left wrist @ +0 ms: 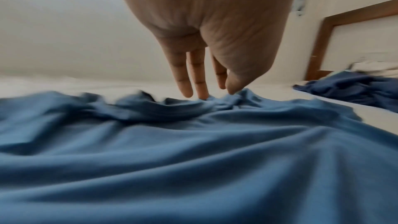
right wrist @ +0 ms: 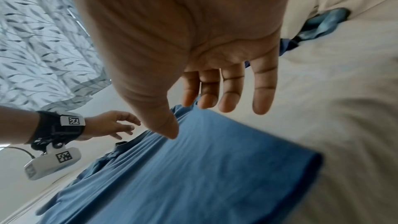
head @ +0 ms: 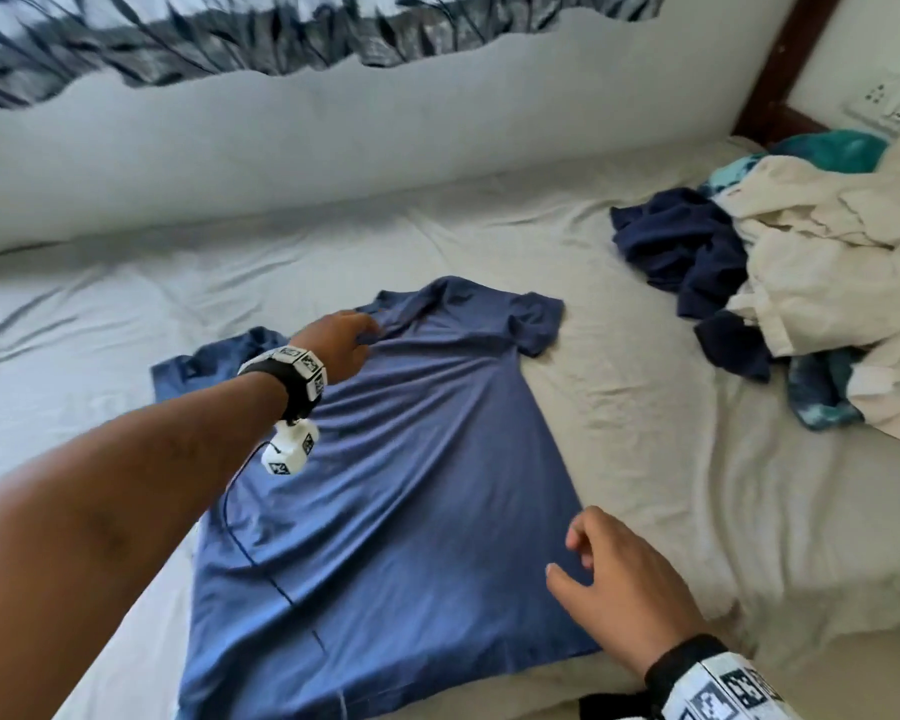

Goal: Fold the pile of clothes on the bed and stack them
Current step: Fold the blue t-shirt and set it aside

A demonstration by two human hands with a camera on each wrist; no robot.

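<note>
A blue T-shirt [head: 411, 485] lies spread flat on the bed sheet [head: 645, 459], collar at the far end and hem towards me. My left hand [head: 344, 340] reaches to the collar. In the left wrist view its straight fingers [left wrist: 202, 89] touch the bunched collar of the T-shirt [left wrist: 193, 159], with nothing gripped. My right hand [head: 593, 558] hovers over the shirt's near right edge, fingers relaxed and holding nothing. The right wrist view shows the same right hand [right wrist: 204, 117] above the T-shirt [right wrist: 193, 176], and the left hand [right wrist: 120, 127] with spread fingers.
A loose pile of clothes [head: 811, 283] sits at the right of the bed: a navy garment [head: 687, 252], a cream one [head: 827, 262] and a teal one [head: 832, 148]. A long white bolster [head: 281, 163] runs along the far side. A wooden headboard frame [head: 791, 70] stands at the right.
</note>
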